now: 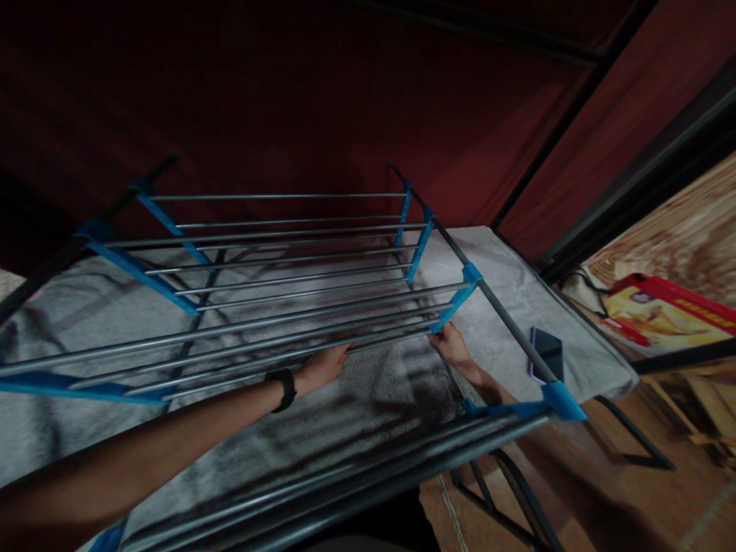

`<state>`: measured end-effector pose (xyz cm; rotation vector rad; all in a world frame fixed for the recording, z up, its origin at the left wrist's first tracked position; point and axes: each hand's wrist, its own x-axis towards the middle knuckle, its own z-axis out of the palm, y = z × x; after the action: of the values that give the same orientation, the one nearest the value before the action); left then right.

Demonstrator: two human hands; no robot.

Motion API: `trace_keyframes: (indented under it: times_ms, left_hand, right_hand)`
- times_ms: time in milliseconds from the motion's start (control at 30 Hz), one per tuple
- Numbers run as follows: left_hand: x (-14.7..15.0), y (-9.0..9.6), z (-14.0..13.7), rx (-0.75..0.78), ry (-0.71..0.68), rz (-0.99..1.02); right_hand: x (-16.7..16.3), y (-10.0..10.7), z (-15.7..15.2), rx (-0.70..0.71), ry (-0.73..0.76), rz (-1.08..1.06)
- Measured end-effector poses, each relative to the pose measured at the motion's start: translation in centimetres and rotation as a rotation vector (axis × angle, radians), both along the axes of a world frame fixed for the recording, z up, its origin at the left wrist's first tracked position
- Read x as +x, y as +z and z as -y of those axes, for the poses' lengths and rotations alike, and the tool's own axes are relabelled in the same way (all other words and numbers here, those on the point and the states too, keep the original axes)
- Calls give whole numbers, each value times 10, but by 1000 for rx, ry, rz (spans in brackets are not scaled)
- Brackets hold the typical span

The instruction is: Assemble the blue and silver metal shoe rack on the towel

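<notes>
A rack of metal tubes and blue plastic side brackets, looking like a shoe rack [322, 301], lies across a surface covered with a grey blanket. My left hand [323, 366], a black band on its wrist, is closed around a metal tube [382, 340] of the second tier from me. At that tier's right end, my right hand [452, 346] pinches where the tube meets a blue bracket [457, 305]. My right forearm passes beneath the nearest tier and its blue bracket [563, 400]. The fingertips of both hands are partly hidden.
A phone [546, 354] rests on the blanket [477, 238] at the right, near the rack's dark upright [514, 328]. Beyond that edge sits a red and yellow box [667, 316]. Dark red panels [287, 100] stand behind the rack. Dark metal legs [517, 491] are below right.
</notes>
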<state>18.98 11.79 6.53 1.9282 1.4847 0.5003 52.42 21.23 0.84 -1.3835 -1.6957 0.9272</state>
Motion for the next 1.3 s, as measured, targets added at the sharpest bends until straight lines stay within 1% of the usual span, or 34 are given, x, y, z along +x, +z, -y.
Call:
trace_keyframes:
  times_ms: [167, 333, 700, 933, 1033, 1200, 1300]
  left_hand:
    - [-3, -4, 2, -37, 36, 34]
    - [-7, -8, 2, -67, 16, 60]
    - [-3, -2, 2, -83, 73, 60]
    - [-6, -11, 2, -64, 76, 47]
    - [-8, -11, 1, -70, 70, 31]
    - [-9, -8, 3, -79, 75, 27]
    - [-8, -12, 3, -63, 71, 43]
  right_hand:
    - [-7, 2, 2, 40, 29, -31]
    - [-7, -3, 0, 53, 36, -48]
    - [-6, -9, 1, 22, 25, -77]
    - [-4, -4, 3, -20, 51, -84]
    - [-5, -3, 3, -49, 66, -103]
    - [-5, -6, 2, -121, 72, -163]
    - [-2, -9, 0, -158, 83, -192]
